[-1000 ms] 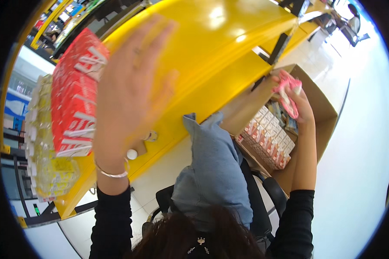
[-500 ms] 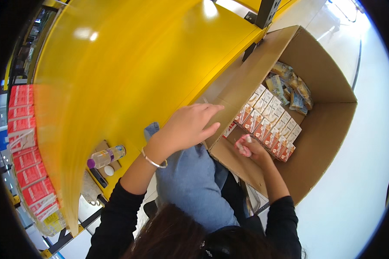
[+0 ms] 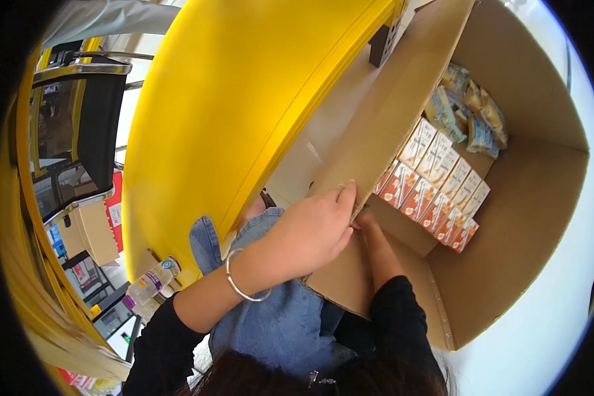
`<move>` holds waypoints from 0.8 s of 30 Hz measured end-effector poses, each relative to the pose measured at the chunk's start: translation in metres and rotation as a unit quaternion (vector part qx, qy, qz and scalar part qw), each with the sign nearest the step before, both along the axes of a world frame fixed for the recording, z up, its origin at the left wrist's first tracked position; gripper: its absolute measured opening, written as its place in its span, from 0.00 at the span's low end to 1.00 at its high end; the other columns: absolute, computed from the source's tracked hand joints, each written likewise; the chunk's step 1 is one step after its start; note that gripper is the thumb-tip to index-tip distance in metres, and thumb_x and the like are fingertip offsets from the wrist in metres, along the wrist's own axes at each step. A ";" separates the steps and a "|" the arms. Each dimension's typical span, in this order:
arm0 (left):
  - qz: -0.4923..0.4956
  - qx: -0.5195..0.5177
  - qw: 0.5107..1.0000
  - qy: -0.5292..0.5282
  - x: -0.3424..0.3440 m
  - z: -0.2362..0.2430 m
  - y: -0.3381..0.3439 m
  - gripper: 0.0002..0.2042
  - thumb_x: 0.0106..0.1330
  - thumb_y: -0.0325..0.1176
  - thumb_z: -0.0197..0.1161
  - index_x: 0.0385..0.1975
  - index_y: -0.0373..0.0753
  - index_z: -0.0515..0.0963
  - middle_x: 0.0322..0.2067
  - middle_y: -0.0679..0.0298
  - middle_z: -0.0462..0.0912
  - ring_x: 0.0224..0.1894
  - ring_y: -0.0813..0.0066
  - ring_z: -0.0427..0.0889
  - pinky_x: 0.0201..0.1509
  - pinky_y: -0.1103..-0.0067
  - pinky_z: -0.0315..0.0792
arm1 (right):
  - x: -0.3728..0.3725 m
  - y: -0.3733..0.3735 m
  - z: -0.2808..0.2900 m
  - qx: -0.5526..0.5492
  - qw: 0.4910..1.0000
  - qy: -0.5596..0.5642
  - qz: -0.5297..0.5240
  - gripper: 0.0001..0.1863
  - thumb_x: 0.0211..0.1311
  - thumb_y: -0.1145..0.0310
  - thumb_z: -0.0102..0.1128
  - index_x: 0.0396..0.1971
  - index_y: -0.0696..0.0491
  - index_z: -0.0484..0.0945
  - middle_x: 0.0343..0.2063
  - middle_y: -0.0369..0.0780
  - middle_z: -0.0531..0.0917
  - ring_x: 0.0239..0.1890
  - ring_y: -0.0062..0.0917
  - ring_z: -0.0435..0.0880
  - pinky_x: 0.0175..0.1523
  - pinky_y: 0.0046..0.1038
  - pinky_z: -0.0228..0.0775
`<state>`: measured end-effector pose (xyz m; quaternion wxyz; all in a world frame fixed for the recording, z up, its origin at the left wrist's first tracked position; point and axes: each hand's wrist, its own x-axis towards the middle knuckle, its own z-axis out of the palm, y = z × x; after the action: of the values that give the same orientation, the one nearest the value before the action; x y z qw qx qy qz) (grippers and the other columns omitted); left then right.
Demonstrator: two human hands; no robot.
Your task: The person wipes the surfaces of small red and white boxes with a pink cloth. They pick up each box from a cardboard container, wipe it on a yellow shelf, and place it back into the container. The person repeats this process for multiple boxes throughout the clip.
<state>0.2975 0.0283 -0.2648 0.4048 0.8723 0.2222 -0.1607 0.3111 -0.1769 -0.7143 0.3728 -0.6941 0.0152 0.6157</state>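
Note:
A tall open cardboard box (image 3: 528,218) stands at my right. My left hand (image 3: 310,231), with a silver bangle on its wrist, is closed on the upper edge of the box's near left wall. Inside, close behind that same wall, is my right hand (image 3: 371,224); its fingers are hidden, so what they hold does not show. Farther in, small white-and-red cartons (image 3: 435,181) stand packed in rows. Beyond them lie several yellow and blue plastic-wrapped packets (image 3: 476,115), loosely piled.
A curved yellow tabletop (image 3: 244,86) runs along the box's left. A clear bottle with a purple cap (image 3: 152,282) lies at its near end. Farther left are a black mesh chair (image 3: 79,132) and a smaller cardboard box (image 3: 92,228). My denim-covered leg (image 3: 270,323) is below.
My left hand has come onto the box edge. My right hand has drawn back from the cartons to the near wall, and its crumpled pink-and-white item is out of sight. The view has shifted.

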 end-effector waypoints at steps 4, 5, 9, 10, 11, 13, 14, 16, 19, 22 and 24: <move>-0.005 -0.007 1.000 0.012 0.004 -0.003 0.002 0.28 0.59 0.31 0.57 0.56 0.24 0.57 0.37 0.40 0.74 0.40 0.45 0.75 0.43 0.64 0.71 | 0.006 0.007 -0.018 0.076 0.978 0.163 -0.102 0.05 0.62 0.72 0.52 0.26 0.54 0.74 0.20 0.38 0.79 0.15 0.25 0.76 0.17 0.31 0.68; -0.007 -0.004 1.000 0.028 0.007 0.002 0.003 0.27 0.59 0.31 0.57 0.55 0.24 0.57 0.36 0.40 0.75 0.39 0.45 0.76 0.42 0.64 0.71 | 0.010 0.010 -0.012 0.080 0.962 0.219 -0.142 0.06 0.63 0.73 0.50 0.25 0.54 0.74 0.20 0.37 0.79 0.15 0.24 0.75 0.16 0.32 0.67; 0.007 0.003 1.000 0.022 0.004 0.000 0.000 0.27 0.59 0.31 0.57 0.55 0.25 0.58 0.33 0.42 0.76 0.37 0.46 0.77 0.40 0.64 0.71 | 0.010 0.019 0.022 -0.018 0.959 0.192 -0.207 0.08 0.59 0.75 0.54 0.39 0.56 0.73 0.30 0.39 0.80 0.26 0.26 0.79 0.21 0.33 0.73; 0.001 0.005 1.000 0.026 0.005 0.000 0.000 0.27 0.59 0.31 0.57 0.55 0.25 0.58 0.33 0.42 0.76 0.37 0.46 0.77 0.40 0.64 0.71 | 0.012 0.018 0.036 -0.056 0.966 0.141 -0.209 0.11 0.58 0.76 0.55 0.42 0.57 0.72 0.31 0.39 0.80 0.27 0.26 0.79 0.23 0.33 0.74; -0.004 0.008 1.000 0.030 0.007 0.001 0.001 0.26 0.59 0.31 0.57 0.55 0.26 0.58 0.33 0.42 0.76 0.37 0.46 0.77 0.40 0.64 0.71 | 0.013 0.017 0.046 -0.095 0.969 0.089 -0.210 0.15 0.57 0.76 0.56 0.45 0.57 0.71 0.33 0.40 0.80 0.29 0.27 0.80 0.25 0.33 0.75; -0.009 0.013 0.999 0.036 0.007 0.002 0.001 0.26 0.59 0.31 0.57 0.55 0.26 0.58 0.33 0.42 0.76 0.37 0.46 0.77 0.40 0.63 0.70 | 0.013 0.002 0.018 -0.062 0.978 0.110 -0.168 0.22 0.53 0.76 0.60 0.50 0.57 0.70 0.35 0.40 0.81 0.33 0.29 0.81 0.34 0.31 0.76; -0.008 0.015 0.999 0.038 0.006 0.002 0.001 0.26 0.59 0.31 0.57 0.55 0.27 0.57 0.33 0.42 0.76 0.37 0.46 0.77 0.40 0.63 0.70 | 0.017 0.003 0.020 -0.065 0.980 0.128 -0.139 0.23 0.52 0.75 0.61 0.50 0.56 0.70 0.35 0.40 0.81 0.33 0.29 0.81 0.35 0.31 0.76; -0.006 0.013 0.999 0.041 0.006 0.003 0.001 0.26 0.59 0.31 0.57 0.55 0.27 0.57 0.33 0.42 0.76 0.37 0.46 0.77 0.40 0.63 0.70 | 0.020 0.004 0.018 -0.072 0.984 0.122 -0.105 0.23 0.50 0.73 0.63 0.49 0.57 0.71 0.36 0.40 0.81 0.33 0.29 0.82 0.36 0.30 0.76; -0.007 0.002 0.999 0.042 0.012 0.005 0.001 0.25 0.58 0.31 0.57 0.53 0.29 0.58 0.33 0.43 0.76 0.37 0.47 0.77 0.39 0.63 0.70 | 0.003 0.001 -0.014 -0.086 0.989 0.055 -0.104 0.22 0.49 0.70 0.64 0.46 0.58 0.73 0.35 0.40 0.82 0.33 0.27 0.82 0.36 0.29 0.75; 0.000 0.001 0.998 0.061 0.013 0.002 0.001 0.25 0.58 0.32 0.58 0.52 0.31 0.58 0.32 0.44 0.77 0.36 0.47 0.77 0.37 0.62 0.70 | -0.002 0.004 -0.018 -0.076 0.991 0.042 -0.106 0.22 0.49 0.66 0.65 0.44 0.59 0.74 0.36 0.41 0.82 0.33 0.26 0.82 0.37 0.28 0.75; 0.024 0.013 0.994 0.110 0.005 0.004 0.003 0.25 0.57 0.32 0.59 0.52 0.31 0.59 0.31 0.45 0.77 0.34 0.47 0.78 0.36 0.62 0.70 | 0.024 0.010 0.033 -0.039 0.990 0.109 -0.085 0.23 0.50 0.63 0.65 0.44 0.60 0.75 0.37 0.42 0.82 0.35 0.27 0.82 0.39 0.28 0.75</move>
<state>0.3028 0.0310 -0.2610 0.3707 0.8487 0.2884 -0.2431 0.3347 -0.1670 -0.6818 0.3925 -0.6332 0.1390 0.6524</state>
